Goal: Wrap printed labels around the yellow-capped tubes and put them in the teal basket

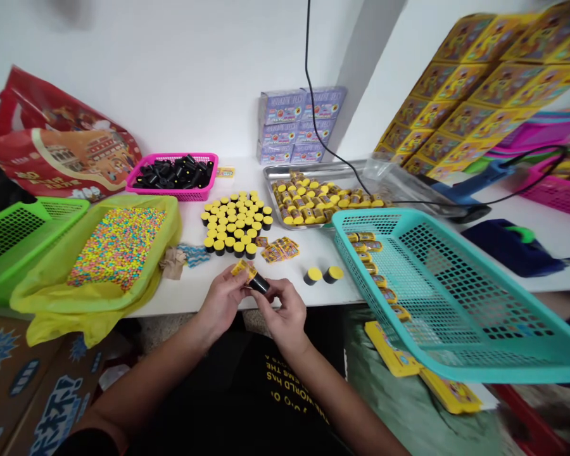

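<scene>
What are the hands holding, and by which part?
A small black tube: the left hand pinches its yellow-labelled end, the right hand its bare black end.

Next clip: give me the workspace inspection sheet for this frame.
Surface: white table, crowded.
Job's things: black tube with yellow label; block of yellow-capped tubes; loose labels; two capped tubes apart.
Clutter: pink basket of black tubes; bag of coloured beads; steel tray and teal basket holding labelled tubes; green basket.
Hands: left hand and right hand both pinch the black tube.
Cables: black cable hangs down across the steel tray.
Surroundings: white wall, purple boxes, yellow boxes, red bag.
</scene>
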Action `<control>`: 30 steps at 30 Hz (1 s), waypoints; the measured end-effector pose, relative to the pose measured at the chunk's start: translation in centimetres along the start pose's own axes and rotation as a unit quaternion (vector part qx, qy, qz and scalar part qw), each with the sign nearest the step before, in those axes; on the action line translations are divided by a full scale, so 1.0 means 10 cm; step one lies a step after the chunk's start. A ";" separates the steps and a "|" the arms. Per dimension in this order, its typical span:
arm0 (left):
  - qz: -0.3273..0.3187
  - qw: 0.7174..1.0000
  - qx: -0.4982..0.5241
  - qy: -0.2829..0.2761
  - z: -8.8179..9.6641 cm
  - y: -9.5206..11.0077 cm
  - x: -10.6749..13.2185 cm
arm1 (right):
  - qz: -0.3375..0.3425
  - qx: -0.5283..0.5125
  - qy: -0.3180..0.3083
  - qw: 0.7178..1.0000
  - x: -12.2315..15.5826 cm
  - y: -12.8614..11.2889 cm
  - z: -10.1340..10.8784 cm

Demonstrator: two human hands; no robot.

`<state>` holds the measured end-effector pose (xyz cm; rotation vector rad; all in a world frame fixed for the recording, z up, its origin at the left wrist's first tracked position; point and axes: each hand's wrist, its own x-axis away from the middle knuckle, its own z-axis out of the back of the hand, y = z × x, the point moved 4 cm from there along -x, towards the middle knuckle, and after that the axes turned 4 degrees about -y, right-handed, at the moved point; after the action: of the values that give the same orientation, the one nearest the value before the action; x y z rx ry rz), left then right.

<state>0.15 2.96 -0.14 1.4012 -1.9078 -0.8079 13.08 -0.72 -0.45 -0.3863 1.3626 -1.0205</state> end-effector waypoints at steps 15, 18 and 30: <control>0.008 1.000 -0.002 0.024 -0.13 -0.06 0.02 | 0.139 0.158 0.022 0.977 0.04 -0.05 -0.03; 0.008 1.000 -0.011 0.014 -0.13 -0.07 0.03 | 0.150 0.164 0.026 0.975 0.04 -0.04 -0.03; 0.022 0.999 0.008 0.024 -0.07 -0.07 -0.01 | 0.138 0.163 0.008 0.977 0.02 -0.03 -0.05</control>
<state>1.15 2.76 -0.25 1.3708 -1.9052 -0.7341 12.50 -0.87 -0.49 0.0561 1.1961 -0.9925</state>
